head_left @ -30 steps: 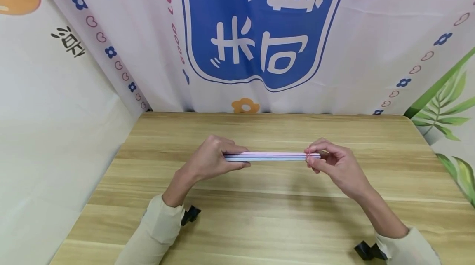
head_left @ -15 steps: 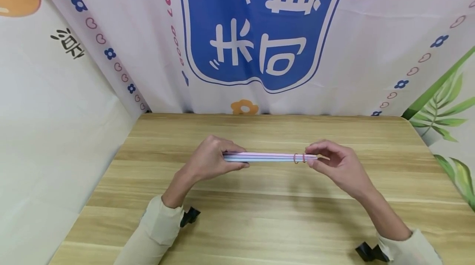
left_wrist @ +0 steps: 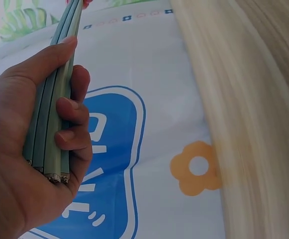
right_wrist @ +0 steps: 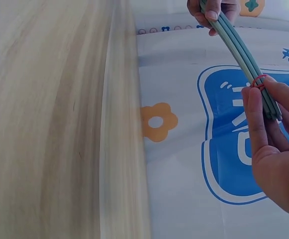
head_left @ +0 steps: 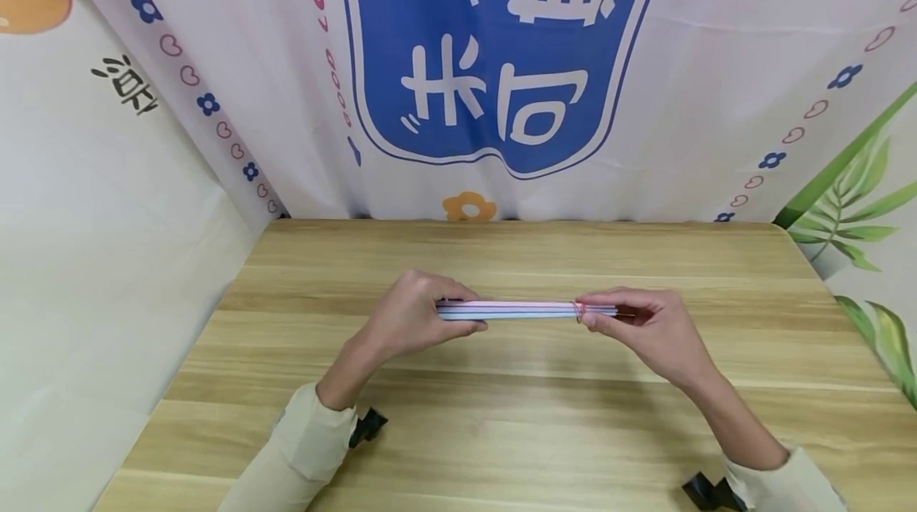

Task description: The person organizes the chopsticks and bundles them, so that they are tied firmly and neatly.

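Observation:
A bundle of long thin sticks (head_left: pixel 516 310), pink, lilac and pale blue, is held level above the table. My left hand (head_left: pixel 408 321) grips its left end, thumb on one side and fingers curled round the other; in the left wrist view the stick ends (left_wrist: pixel 54 175) sit against the palm. Near the right end a red rubber band (right_wrist: pixel 258 82) loops round the bundle. My right hand (head_left: pixel 659 333) pinches at this band with thumb and fingertips, and the stick tips reach past the fingertips towards the palm.
Under both hands lies a wood-grain table (head_left: pixel 458 432). A printed white and blue cloth (head_left: pixel 487 98) hangs along its back edge, with pale cloths (head_left: pixel 122 257) at the sides. Black wrist mounts (head_left: pixel 368 426) sit by both sleeves.
The red rubber band, spread as two loops half a second ago, is now gathered together. My right fingers have moved left along the sticks to it. The left hand keeps its grip.

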Demonstrator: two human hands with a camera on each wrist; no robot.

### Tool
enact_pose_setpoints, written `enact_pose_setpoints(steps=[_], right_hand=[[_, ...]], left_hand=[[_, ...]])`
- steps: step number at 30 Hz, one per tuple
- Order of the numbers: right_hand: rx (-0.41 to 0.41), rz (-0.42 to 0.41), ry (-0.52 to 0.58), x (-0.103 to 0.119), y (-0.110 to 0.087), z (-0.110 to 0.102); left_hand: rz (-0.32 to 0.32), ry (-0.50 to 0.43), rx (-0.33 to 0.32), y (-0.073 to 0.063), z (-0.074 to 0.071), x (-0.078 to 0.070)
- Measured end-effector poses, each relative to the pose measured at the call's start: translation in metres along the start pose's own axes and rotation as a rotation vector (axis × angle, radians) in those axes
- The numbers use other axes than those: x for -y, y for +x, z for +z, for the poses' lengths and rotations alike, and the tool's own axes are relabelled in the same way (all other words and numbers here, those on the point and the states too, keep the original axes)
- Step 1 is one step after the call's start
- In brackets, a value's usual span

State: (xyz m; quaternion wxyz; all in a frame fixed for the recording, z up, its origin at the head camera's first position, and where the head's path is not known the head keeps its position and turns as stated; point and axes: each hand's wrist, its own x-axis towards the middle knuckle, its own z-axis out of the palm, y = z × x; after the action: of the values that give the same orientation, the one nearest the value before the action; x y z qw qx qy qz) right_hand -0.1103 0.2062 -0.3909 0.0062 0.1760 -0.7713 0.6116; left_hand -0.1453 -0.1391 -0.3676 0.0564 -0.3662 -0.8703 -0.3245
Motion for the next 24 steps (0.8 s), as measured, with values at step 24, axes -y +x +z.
enact_pose_setpoints(steps=[24], right_hand=[[0.031,0.04,-0.083,-0.002,-0.005,0.0]], left_hand=[[-0.014,0.034,0.008,0.002,0.011,-0.004]])
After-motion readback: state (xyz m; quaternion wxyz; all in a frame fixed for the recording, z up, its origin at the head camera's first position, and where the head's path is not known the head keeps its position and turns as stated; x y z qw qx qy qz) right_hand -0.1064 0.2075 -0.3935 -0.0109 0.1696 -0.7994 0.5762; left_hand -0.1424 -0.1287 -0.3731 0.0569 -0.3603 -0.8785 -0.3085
